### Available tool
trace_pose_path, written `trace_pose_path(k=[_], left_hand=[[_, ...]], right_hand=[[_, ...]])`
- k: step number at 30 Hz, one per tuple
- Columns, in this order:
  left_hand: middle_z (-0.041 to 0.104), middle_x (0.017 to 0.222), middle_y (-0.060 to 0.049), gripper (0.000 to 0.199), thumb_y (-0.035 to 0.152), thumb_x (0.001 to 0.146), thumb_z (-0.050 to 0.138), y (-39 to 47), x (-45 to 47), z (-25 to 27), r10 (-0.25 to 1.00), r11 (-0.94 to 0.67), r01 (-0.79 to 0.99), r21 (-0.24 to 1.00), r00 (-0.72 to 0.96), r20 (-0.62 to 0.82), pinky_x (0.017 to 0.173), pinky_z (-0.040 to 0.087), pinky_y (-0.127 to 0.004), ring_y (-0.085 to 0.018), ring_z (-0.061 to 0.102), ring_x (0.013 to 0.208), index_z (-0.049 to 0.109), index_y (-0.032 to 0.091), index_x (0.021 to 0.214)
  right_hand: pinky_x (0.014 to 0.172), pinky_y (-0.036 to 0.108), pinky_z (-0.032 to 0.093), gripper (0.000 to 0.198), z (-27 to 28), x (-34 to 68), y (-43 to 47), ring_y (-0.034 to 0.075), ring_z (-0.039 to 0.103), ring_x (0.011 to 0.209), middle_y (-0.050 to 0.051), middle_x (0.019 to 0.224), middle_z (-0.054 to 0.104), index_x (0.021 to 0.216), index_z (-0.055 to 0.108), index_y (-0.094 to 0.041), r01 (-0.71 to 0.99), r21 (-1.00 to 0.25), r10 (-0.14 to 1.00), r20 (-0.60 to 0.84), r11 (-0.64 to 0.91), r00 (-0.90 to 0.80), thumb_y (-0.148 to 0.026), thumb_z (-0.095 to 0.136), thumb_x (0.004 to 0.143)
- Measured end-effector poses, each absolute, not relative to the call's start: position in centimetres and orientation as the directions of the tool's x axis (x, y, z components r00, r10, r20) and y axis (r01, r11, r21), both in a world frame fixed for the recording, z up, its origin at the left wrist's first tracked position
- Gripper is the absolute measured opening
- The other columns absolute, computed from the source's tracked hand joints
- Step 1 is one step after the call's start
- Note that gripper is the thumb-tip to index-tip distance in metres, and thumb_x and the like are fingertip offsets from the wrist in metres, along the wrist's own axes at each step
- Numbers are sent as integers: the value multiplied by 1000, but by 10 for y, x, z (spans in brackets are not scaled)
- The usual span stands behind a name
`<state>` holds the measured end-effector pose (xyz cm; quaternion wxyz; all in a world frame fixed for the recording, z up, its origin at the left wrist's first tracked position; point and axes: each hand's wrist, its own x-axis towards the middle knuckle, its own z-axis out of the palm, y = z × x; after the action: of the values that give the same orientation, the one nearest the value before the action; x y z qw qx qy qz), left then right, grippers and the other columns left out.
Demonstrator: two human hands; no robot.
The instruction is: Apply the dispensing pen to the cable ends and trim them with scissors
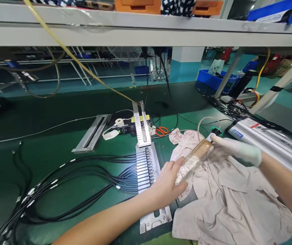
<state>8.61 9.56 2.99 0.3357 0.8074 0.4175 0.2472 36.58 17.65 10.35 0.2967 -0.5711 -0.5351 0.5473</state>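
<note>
My left hand [170,178] grips the lower end of a block [196,154] wrapped in clear and brown tape, with the thumb and fingers around its sides. At the block's upper end is my right hand [226,148], in a white glove and partly blurred. Its fingers close on a pale syringe-like tube [210,136] with a green and black cap [216,131]. Where this tube meets the block is hard to see. Beside my left hand lies a metal fixture [141,170] holding a row of black cables [125,178] by their ends.
A crumpled, stained cloth [227,200] lies under my hands. Behind the fixture are a black control box [126,130], orange-handled scissors [161,131] and another slotted metal fixture [92,133]. A silver case [270,139] stands at right. A shelf beam [146,35] crosses above; a yellow hose [84,69] hangs down.
</note>
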Motion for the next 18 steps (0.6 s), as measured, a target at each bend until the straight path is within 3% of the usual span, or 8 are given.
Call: trace_pose_path(k=[2,4,7,9,12,15,18], left_hand=[[53,136,-19,71,28,88,63,101,96,32,855,-391,524,757,510,88,105,46,-51,-31,50,128,29,17,149],[42,148,-22,78,37,87,65,103,104,38,819,-446,524,726,565,96,110,40,-57,-35,41,138,26,15,150],[35,154,-24,74,45,88,65,96,98,52,733,-589,517,621,665,143,111,35,-61,-38,36,141,33,14,147],[45,146,-21,56,39,92,60,87,78,58,734,-616,538,575,656,172,106,42,-57,-35,46,132,43,17,140],[60,128,-14,32,26,96,51,73,26,55,825,-535,607,588,523,211,98,49,-47,-26,57,115,53,19,127],[62,119,-10,24,21,97,50,59,-27,45,911,-409,660,630,338,237,99,48,-40,-22,57,113,57,20,120],[62,115,-8,22,18,96,52,46,-58,32,947,-322,681,658,234,220,96,49,-36,-20,57,111,59,21,117]], right_hand=[[36,28,37,42,127,365,195,18,51,36,7,39,55,48,65,-18,553,-812,957,-279,-189,-82,-51,79,71],[44,26,39,34,142,345,217,14,49,39,0,34,45,48,64,-20,668,-737,982,-181,-102,-49,-39,81,72],[69,29,48,13,132,280,253,20,65,74,2,64,68,76,74,-23,828,-557,994,-32,66,-101,-36,75,77],[82,34,49,17,108,230,275,24,67,89,5,81,73,80,74,-20,869,-485,990,-44,99,-137,-37,76,76],[90,42,51,29,66,177,303,21,66,95,7,99,71,100,69,-16,897,-429,982,-96,105,-160,-43,65,89],[91,44,54,31,37,155,317,21,64,101,8,110,67,108,64,-13,898,-428,978,-126,99,-168,-40,63,92],[94,38,52,32,29,152,325,19,64,105,6,111,66,101,66,-8,855,-508,976,-114,104,-187,-35,49,100]])
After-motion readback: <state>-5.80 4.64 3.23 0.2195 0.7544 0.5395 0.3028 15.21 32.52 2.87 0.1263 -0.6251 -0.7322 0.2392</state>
